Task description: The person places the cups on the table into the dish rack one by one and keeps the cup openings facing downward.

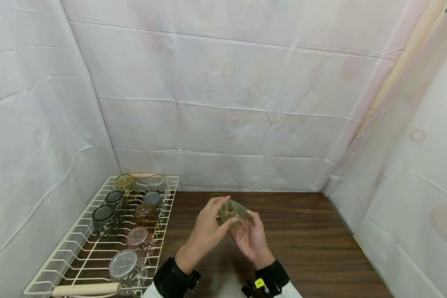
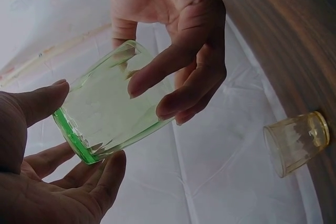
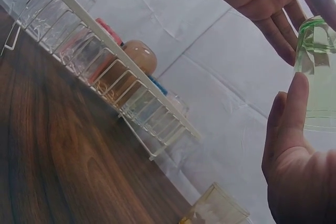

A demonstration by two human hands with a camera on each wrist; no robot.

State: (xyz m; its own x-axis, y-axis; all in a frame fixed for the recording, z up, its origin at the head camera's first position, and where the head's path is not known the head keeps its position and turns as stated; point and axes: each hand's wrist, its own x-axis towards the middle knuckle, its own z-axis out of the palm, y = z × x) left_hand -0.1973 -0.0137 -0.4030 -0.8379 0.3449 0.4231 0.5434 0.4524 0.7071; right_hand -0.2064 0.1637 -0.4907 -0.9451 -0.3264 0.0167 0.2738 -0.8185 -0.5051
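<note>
A clear green-tinted glass [image 1: 234, 212] is held above the table between both hands, lying tilted. My left hand [image 1: 206, 227] grips it around its thick green base, thumb on one side and fingers on the other, as the left wrist view shows. At the rim end, my right hand [image 1: 251, 240] holds the glass [image 2: 113, 103] with thumb and fingers on its wall. Beyond the hands, a yellow-tinted glass [image 2: 296, 142] stands on the table; in the head view the hands mostly hide it.
A white wire rack [image 1: 85, 252] with wooden handles stands on the left. Several upturned glasses in various tints, such as a pink one [image 1: 139, 238] and a clear one [image 1: 124, 265], sit in it. White sheeting [image 1: 223, 124] encloses the dark wooden table [image 1: 305, 244].
</note>
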